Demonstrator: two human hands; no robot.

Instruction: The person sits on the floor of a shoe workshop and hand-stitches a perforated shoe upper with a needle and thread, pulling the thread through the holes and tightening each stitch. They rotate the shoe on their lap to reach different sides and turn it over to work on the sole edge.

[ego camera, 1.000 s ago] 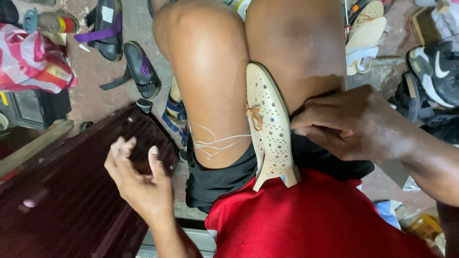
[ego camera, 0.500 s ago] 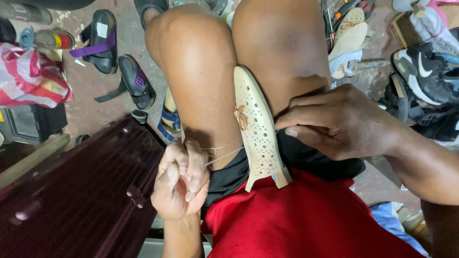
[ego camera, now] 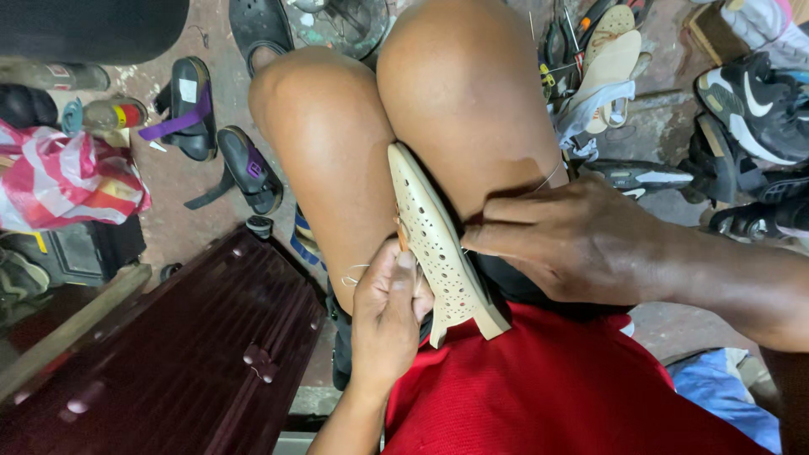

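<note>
A cream perforated flat shoe (ego camera: 438, 244) stands on edge, wedged between my two bare thighs, sole toward my right leg. My left hand (ego camera: 388, 312) is closed against the shoe's side near its middle, pinching something small at the upper; a thin white thread (ego camera: 354, 274) loops over my left thigh beside it. My right hand (ego camera: 573, 244) presses on the shoe's sole edge from the right, fingers curled, with a strand of thread (ego camera: 548, 179) running up from it.
A dark maroon hard case (ego camera: 168, 354) lies at lower left. Black sandals with purple straps (ego camera: 215, 143), a red-and-white plastic bag (ego camera: 67, 181), beige sandals (ego camera: 611, 63) and black sneakers (ego camera: 750, 109) are scattered on the floor around my legs.
My left hand came in from above the maroon case with the thread and now sits against the shoe's side. The slack thread on my thigh has shortened. My right hand stayed on the shoe.
</note>
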